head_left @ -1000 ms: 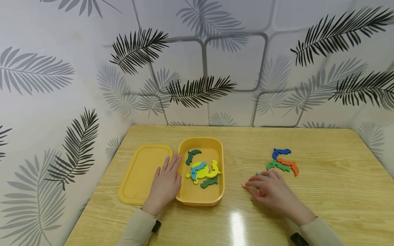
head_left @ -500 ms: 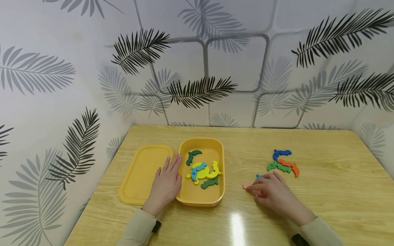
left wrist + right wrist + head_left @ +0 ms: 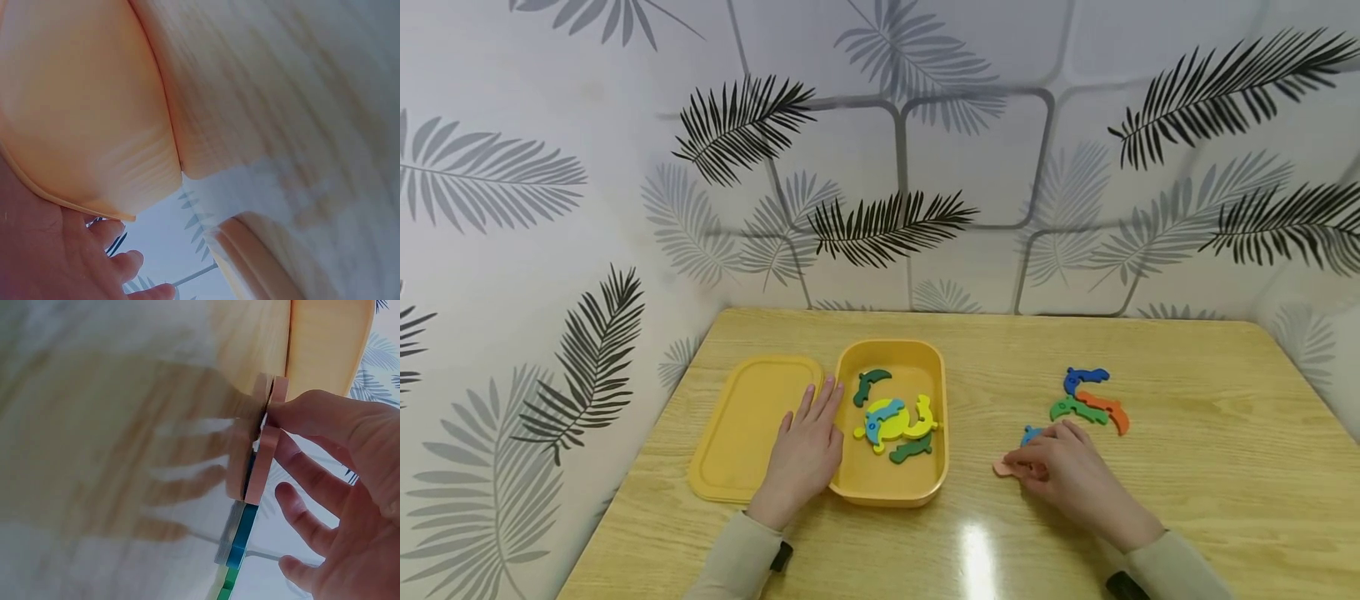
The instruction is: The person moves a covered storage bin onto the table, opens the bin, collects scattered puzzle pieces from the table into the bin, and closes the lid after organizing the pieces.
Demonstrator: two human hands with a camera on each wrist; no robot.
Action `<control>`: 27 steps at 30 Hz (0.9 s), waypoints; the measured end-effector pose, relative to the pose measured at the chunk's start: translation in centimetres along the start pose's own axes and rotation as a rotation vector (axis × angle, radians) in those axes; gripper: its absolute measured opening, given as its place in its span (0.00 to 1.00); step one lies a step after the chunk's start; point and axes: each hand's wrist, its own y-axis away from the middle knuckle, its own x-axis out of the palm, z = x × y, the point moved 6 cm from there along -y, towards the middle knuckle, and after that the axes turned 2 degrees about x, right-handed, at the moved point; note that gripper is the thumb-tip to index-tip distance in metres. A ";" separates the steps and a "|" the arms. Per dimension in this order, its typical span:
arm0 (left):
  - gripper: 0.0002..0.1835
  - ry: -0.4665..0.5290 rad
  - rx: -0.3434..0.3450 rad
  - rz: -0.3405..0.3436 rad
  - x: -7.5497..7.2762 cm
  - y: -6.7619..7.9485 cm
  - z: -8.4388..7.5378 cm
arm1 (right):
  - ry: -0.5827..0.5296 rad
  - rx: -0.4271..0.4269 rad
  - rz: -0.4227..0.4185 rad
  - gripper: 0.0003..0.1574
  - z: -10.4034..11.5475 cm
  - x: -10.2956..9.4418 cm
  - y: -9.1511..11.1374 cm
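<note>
My right hand (image 3: 1067, 471) pinches a pink, flat, bird-shaped piece (image 3: 1002, 468) low at the tabletop. In the right wrist view, thumb and fingertips meet at the upper part of the pink piece (image 3: 265, 465), while the other fingers are spread. Much of that piece is hidden by the hand in the head view. Just beyond it lies a light blue piece (image 3: 1031, 434), partly covered. My left hand (image 3: 805, 450) has its fingers extended, resting along the left wall of a yellow box (image 3: 945, 467). Inside that box lie several yellow, green and light blue pieces.
Left of the box lies its flat yellow lid (image 3: 752, 425), partly under my left hand. Behind my right hand are a dark blue piece (image 3: 1072, 382), an orange piece (image 3: 1111, 410) and a green piece (image 3: 1081, 408), close together. A patterned wall (image 3: 850, 150) borders the wooden table (image 3: 1217, 400).
The pink piece has shifted slightly right and toward me, with the right fingers now closer about it. The left hand has stayed in place by the box.
</note>
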 end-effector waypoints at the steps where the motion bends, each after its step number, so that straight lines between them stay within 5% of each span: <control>1: 0.30 -0.001 -0.001 0.001 0.0 0.0 0.0 | 0.003 0.004 -0.001 0.14 0.0 0.0 0.0; 27: 0.30 0.003 0.000 -0.015 0.3 -0.1 0.2 | -0.067 -0.010 -0.306 0.12 1.5 -1.3 -1.9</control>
